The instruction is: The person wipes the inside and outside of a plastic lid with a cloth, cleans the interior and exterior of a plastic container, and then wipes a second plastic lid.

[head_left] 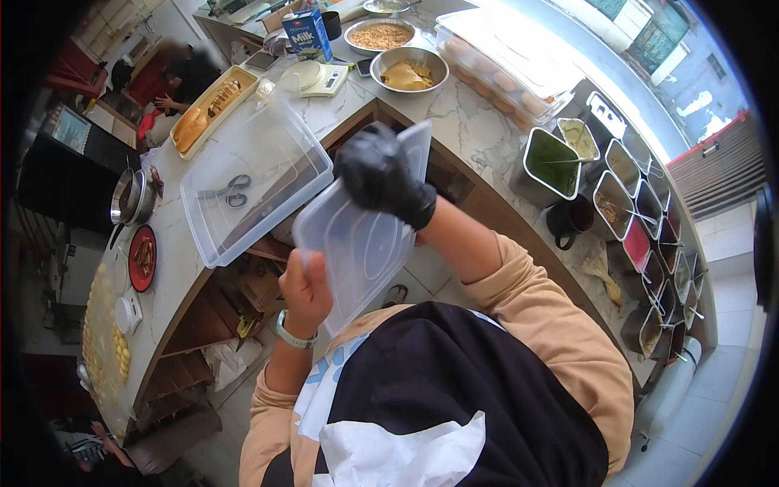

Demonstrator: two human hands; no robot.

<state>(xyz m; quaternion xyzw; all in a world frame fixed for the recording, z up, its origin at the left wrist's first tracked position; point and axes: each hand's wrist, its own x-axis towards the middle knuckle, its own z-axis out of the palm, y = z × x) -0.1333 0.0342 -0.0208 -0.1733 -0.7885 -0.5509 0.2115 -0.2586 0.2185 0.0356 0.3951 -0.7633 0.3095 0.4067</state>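
My left hand point(305, 294), bare with a light wristwatch, is closed on the near edge of a clear plastic lid point(357, 247). The lid is held up at a tilt in front of my body. My right hand point(377, 170) wears a black glove and is blurred by motion. Its fingers are curled against the upper part of the lid, and I cannot tell what is in them. Left of the lid, an open clear plastic bin point(264, 183) stands at the counter's edge. Dark-handled scissors point(236, 191) show through it.
Beyond the bin are a bread tray point(213, 109), kitchen scale point(326, 81), milk carton point(307, 36) and metal bowl point(410, 70). Metal food containers point(553, 162) and a dark mug point(568, 221) line the right counter. White paper point(403, 450) lies on my apron. A person point(191, 77) sits far left.
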